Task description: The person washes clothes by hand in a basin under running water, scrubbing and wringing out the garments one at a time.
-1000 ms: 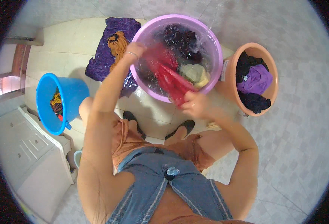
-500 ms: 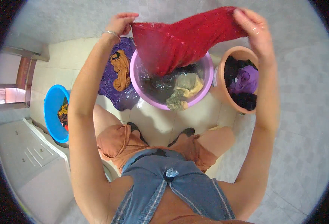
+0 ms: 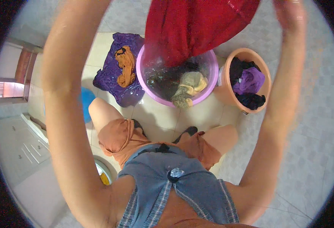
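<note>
A wet red cloth garment hangs in the air over the far part of a lilac basin, its top cut off by the upper edge of the view. My left forearm reaches up past that edge, and the left hand is out of sight. Of my right hand, only a blurred part shows at the top, just right of the cloth; its fingers are hidden. Dark water fills the basin. A pale yellow and grey-green cloth lies in it and droops over the near rim.
Left of the basin, an orange-brown cloth lies on a shiny purple sheet. A peach bucket holding black and purple clothes stands to the right. My left arm partly hides a blue tub. A white cabinet is at far left.
Both my arms have risen and moved farther away, spreading apart. The red garment has gone up with them, from stretched sideways to hanging more upright. My hands have largely left the view.
</note>
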